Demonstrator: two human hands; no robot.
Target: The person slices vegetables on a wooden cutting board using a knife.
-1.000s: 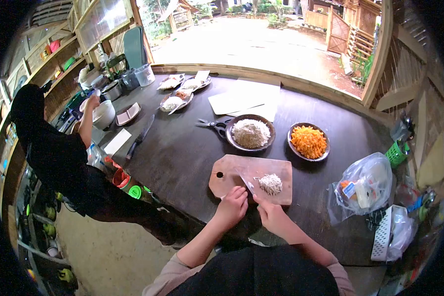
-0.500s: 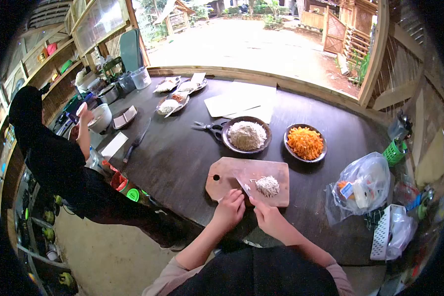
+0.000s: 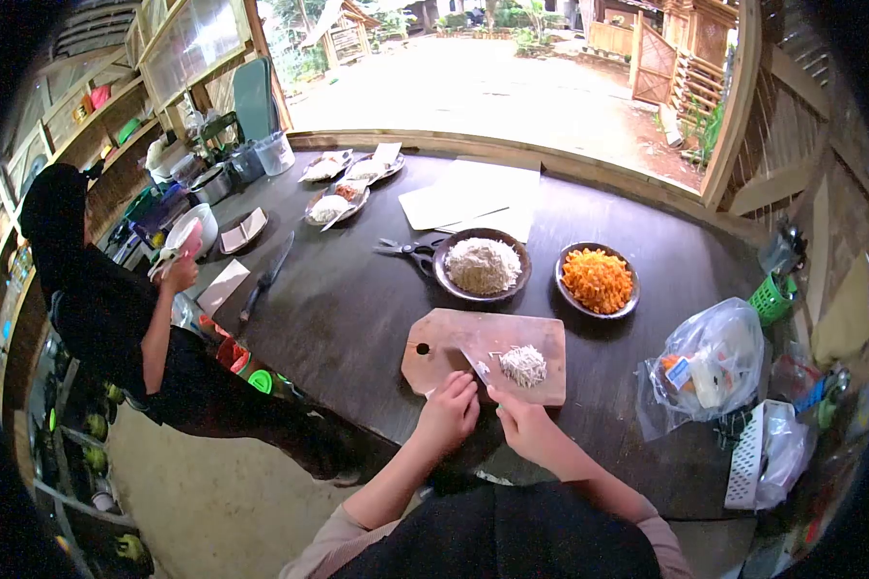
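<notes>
A wooden cutting board (image 3: 434, 338) with a round hole at its left end lies before me, with a small heap of thin white shreds (image 3: 523, 366) on its right half. My right hand (image 3: 521, 420) is closed round the handle of a knife (image 3: 475, 364), whose blade points up and left over the board. At the board's front edge, my left hand (image 3: 449, 410) has its fingers bent and pressed together beside the blade; anything under them is hidden. Behind the board stand a bowl of pale shreds (image 3: 483, 265) and a bowl of orange pieces (image 3: 598, 280).
Black scissors (image 3: 410, 251) and white sheets (image 3: 473, 198) lie behind the board. Plastic bags (image 3: 714, 357) and a white basket (image 3: 746, 454) are at the right. A co-worker (image 3: 97, 289) stands at the left, holding something pink near a white bowl. Another knife (image 3: 266, 280) lies nearby.
The co-worker's raised hand has come down and forward, with a pink item now showing in it. The view has shifted slightly since the oldest frame. My hands have hardly moved.
</notes>
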